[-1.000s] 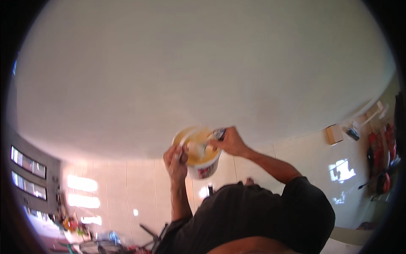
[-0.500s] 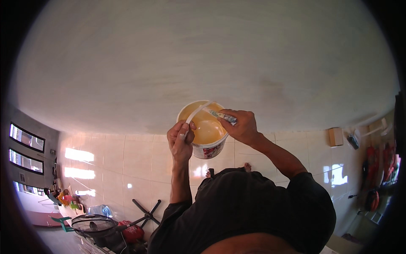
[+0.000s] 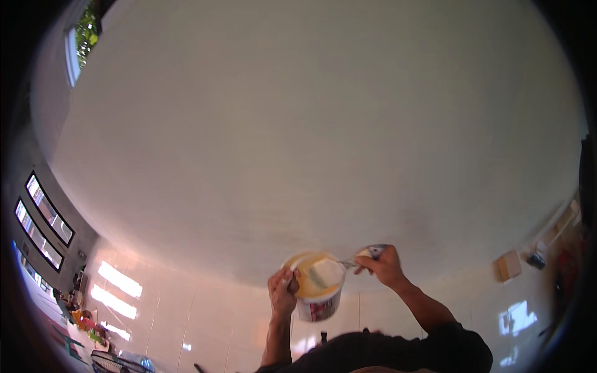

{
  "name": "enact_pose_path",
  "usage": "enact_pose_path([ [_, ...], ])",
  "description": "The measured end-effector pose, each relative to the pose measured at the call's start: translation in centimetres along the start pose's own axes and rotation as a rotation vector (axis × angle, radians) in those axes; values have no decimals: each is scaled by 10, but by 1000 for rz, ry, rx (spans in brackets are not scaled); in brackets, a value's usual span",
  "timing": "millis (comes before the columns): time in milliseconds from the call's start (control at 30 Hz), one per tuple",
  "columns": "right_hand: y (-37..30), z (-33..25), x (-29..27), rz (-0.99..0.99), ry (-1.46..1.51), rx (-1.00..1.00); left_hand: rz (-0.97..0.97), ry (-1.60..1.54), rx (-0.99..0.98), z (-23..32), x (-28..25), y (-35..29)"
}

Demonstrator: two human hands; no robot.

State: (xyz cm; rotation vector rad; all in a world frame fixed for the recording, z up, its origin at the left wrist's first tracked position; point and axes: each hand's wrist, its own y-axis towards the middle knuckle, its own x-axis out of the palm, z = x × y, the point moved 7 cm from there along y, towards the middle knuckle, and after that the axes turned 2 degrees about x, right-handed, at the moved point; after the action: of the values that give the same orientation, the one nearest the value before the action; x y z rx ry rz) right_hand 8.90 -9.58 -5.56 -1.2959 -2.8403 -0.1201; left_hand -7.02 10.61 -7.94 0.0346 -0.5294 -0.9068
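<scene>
A white plastic bucket [image 3: 318,311] with creamy yellowish paint in it hangs in front of the wall, tilted toward me. My left hand [image 3: 283,292] is closed at its left rim, gripping its white handle. My right hand [image 3: 381,266] is closed round the paint-stained handle of what looks like a paintbrush [image 3: 350,263]. The brush's pale, wide head lies over the bucket's mouth, somewhat blurred; I cannot tell whether it touches the paint.
A large pale wall [image 3: 311,137] fills most of the view, with faint darker patches low down. Below lies a glossy tiled floor [image 3: 205,317]. A cardboard box [image 3: 509,265] stands at the wall's foot on the right. A fan [image 3: 115,362] is at the lower left.
My view has tilted up toward the wall, so hands and bucket sit lower. My right hand has drawn outward to the right from over the bucket, bringing the brush's head into sight.
</scene>
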Motion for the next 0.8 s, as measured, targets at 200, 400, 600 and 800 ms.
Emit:
enact_pose_path([
  [200,-2,-116,-84,313,140,-407,14,-54,28,2,-7,-6],
  [400,35,-291,-74,355,139,-952,2,31,68,8,-24,-10],
  [600,78,-434,-17,221,170,-1216,54,-16,110,6,-47,-22],
  [800,132,-524,74,148,264,-1320,123,6,103,12,-74,-21],
])
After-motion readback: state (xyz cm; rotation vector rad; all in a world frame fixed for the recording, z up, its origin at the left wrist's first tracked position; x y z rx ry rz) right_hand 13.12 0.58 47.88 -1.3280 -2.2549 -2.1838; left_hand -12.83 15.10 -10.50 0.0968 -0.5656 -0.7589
